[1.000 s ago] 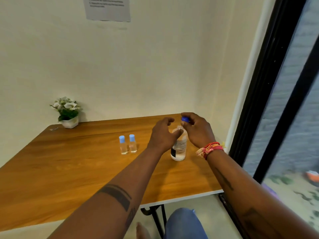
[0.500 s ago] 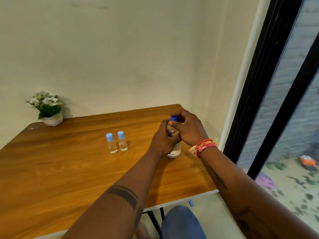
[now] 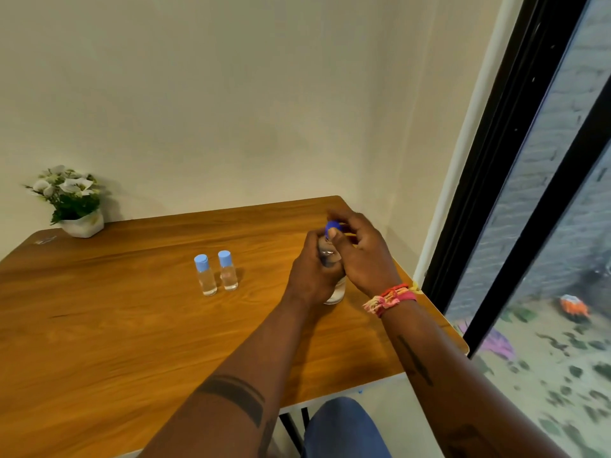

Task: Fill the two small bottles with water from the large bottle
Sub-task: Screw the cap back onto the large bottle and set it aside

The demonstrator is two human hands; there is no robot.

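The large clear bottle (image 3: 336,294) stands upright on the wooden table (image 3: 115,325) near its right edge. My left hand (image 3: 312,276) grips its body. My right hand (image 3: 362,256) pinches the dark blue cap (image 3: 331,225) on the bottle's neck. Most of the bottle is hidden behind both hands. Two small clear bottles with light blue caps stand side by side to the left: the left small bottle (image 3: 205,276) and the right small bottle (image 3: 227,271). Both have their caps on and hold clear liquid.
A white pot of flowers (image 3: 74,201) sits at the table's far left corner by the wall. A black-framed glass door (image 3: 515,180) runs along the right. My knee in blue cloth (image 3: 340,428) shows below the table's front edge.
One second ago my right hand held the blue cap just above the open neck. Now the cap sits on the neck, and my left hand has closed round the bottle's body.
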